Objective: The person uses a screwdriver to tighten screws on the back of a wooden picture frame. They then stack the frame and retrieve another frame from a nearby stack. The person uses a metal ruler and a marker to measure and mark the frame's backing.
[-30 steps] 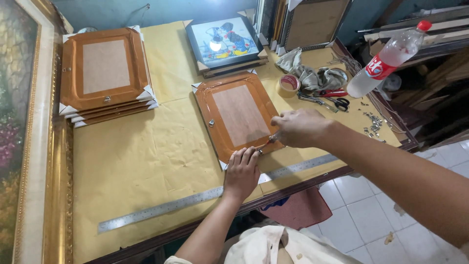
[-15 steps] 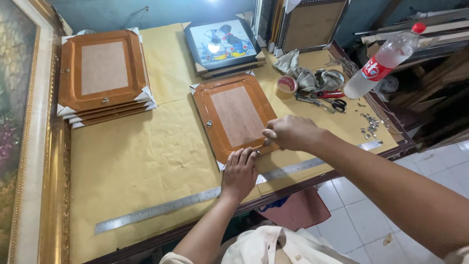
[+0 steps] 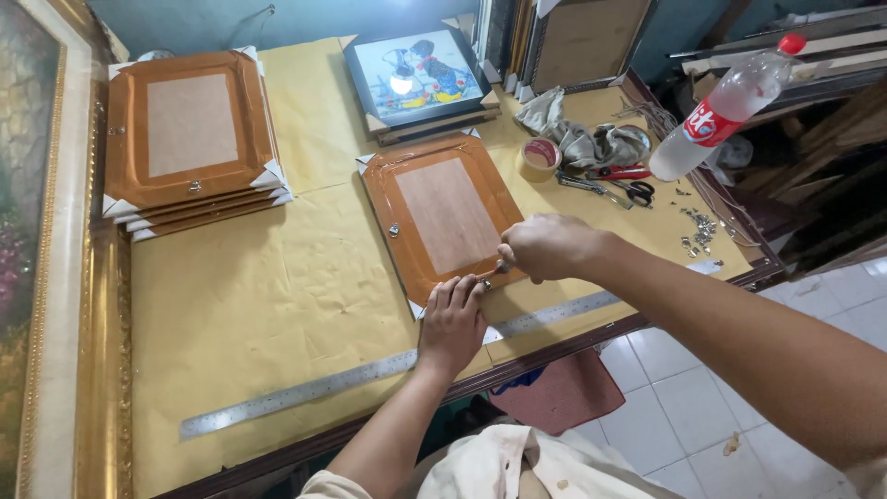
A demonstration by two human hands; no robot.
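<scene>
a long steel ruler [image 3: 370,374] lies along the near edge of the worktop [image 3: 259,305], lower centre of the frame. just above it the left hand [image 3: 453,319] presses flat, fingers spread, on the near edge of a brown picture frame [image 3: 443,217] lying back-up at centre. the right hand [image 3: 545,248] is closed around a small tool [image 3: 492,272] at that edge. farther, upper left, sits a stack of frames [image 3: 189,139].

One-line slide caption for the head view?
Left hand steadies face-down frame; right hand works a small tool at its edge.

left hand [image 3: 452,323] flat, right hand [image 3: 545,248] fisted
</scene>
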